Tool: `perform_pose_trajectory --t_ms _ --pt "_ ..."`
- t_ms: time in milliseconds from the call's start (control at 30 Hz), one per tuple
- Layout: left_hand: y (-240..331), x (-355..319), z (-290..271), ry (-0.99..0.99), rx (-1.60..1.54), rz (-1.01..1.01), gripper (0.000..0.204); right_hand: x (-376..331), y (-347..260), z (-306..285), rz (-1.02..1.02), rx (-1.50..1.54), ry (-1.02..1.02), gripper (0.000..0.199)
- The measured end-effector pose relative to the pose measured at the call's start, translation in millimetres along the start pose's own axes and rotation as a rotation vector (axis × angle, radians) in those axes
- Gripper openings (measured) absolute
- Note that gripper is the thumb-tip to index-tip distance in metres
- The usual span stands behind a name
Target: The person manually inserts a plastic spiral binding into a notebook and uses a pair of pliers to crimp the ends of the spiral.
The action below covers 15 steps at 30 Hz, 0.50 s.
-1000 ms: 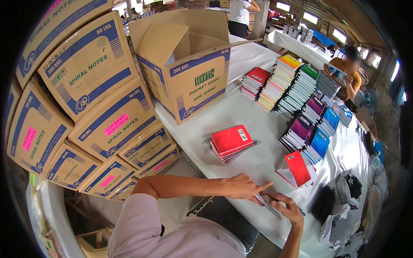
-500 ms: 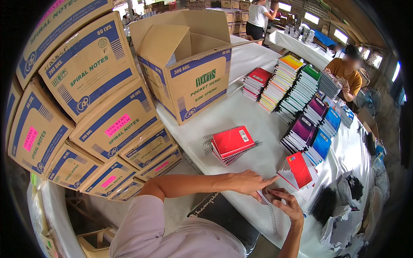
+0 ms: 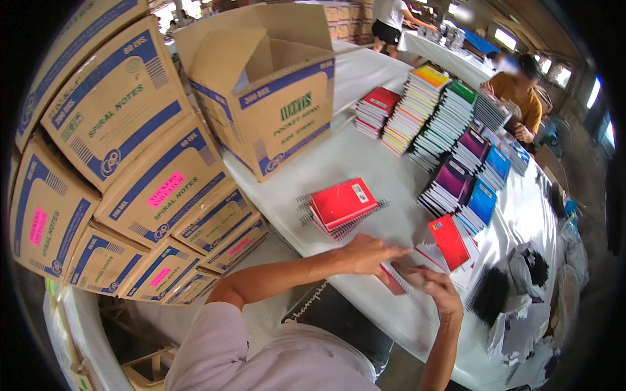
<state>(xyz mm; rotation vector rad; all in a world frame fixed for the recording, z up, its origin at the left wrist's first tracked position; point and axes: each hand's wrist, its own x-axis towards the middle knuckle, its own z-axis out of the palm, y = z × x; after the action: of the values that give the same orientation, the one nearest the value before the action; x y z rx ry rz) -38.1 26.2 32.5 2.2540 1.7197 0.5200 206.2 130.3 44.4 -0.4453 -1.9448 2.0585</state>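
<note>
Near edge of the white-sheeted desk (image 3: 399, 177): thin red-covered spiral notebook (image 3: 392, 280), between our hands.
Left hand (image 3: 366, 254): our fingers pinch its upper end, probably steadying it.
Right hand (image 3: 443, 290): blurred at the coil edge; we can't tell whether fingers close.
Red spiral-notebook pile (image 3: 342, 199): coils poke out both sides, likely alternated so it sits level.
In the way: loose red-and-white notebook stack (image 3: 450, 242) just beyond, black coil heap (image 3: 489, 294) rightward.
</note>
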Motion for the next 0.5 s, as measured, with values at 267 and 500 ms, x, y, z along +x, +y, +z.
perform_pose_trajectory --t_ms 267,500 --pt "-7 -5 19 0.155 -0.391 -0.107 0.108 -1 -4 -10 0.005 0.177 -0.007 0.057" --pt "1 -5 36 0.236 -0.738 -0.223 0.12 -4 12 -19 0.006 0.061 0.019 0.058"
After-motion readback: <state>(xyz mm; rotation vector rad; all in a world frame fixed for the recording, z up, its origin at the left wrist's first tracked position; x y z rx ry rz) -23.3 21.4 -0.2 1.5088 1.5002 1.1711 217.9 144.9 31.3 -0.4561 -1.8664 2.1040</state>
